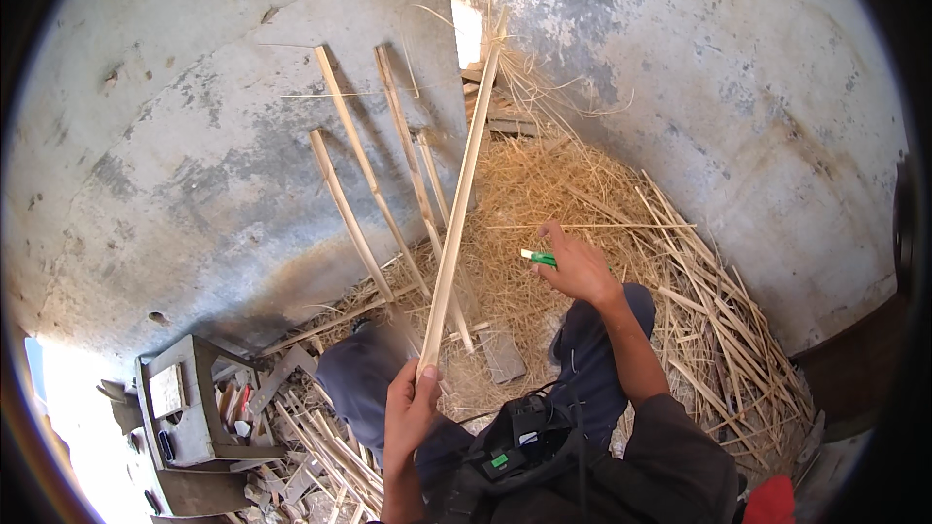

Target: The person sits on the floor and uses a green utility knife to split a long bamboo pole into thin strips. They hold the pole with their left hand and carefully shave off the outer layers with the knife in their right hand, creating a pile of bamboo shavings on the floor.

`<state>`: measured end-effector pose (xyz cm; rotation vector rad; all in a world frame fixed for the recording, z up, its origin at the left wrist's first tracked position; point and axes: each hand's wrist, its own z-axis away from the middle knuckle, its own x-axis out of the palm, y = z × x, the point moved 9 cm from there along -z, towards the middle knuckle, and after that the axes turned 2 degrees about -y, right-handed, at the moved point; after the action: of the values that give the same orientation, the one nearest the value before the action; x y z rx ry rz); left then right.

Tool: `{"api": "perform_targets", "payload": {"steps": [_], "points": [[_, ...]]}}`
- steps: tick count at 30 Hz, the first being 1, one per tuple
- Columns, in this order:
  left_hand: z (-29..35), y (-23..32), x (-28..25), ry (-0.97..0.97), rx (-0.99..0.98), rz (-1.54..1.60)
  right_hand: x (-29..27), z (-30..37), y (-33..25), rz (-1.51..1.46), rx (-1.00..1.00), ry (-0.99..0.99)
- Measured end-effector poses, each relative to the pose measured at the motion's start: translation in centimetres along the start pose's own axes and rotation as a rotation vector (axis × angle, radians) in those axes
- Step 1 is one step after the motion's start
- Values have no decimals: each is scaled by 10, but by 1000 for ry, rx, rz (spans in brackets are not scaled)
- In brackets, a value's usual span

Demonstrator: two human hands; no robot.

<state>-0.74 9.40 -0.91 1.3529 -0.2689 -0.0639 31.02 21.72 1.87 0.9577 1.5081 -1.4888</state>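
Observation:
My left hand (412, 408) is closed round the lower end of a long pale bamboo or wooden strip (458, 228). The strip slants up and away from me, its far end near the corner of the walls. To the right of it, my right hand (581, 269) grips a small green-handled tool (542, 259) with a pale tip pointing left. The tool looks like a cutter, but its blade cannot be made out. My right index finger is raised, and the hand stays apart from the strip. Curly shavings (544, 180) lie heaped beyond my knees.
Several wooden strips (340, 204) lean on the left wall. A bundle of thin split sticks (718, 320) lies along the right wall. At the lower left stands a worn box (199, 427) of odds and ends. A flat grey block (502, 356) lies between my feet.

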Motion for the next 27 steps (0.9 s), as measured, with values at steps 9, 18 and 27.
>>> {"api": "perform_targets", "payload": {"steps": [9, 18, 27], "points": [[2, 4, -4, 6, 10, -8, 47, -4, 16, 108, -62, -305], [2, 8, 2, -16, -18, 51, 24, -1, 6, -14, -37, -62], [0, 10, 3, -26, -10, 20, 31, -3, 8, 89, -95, -67]]}}
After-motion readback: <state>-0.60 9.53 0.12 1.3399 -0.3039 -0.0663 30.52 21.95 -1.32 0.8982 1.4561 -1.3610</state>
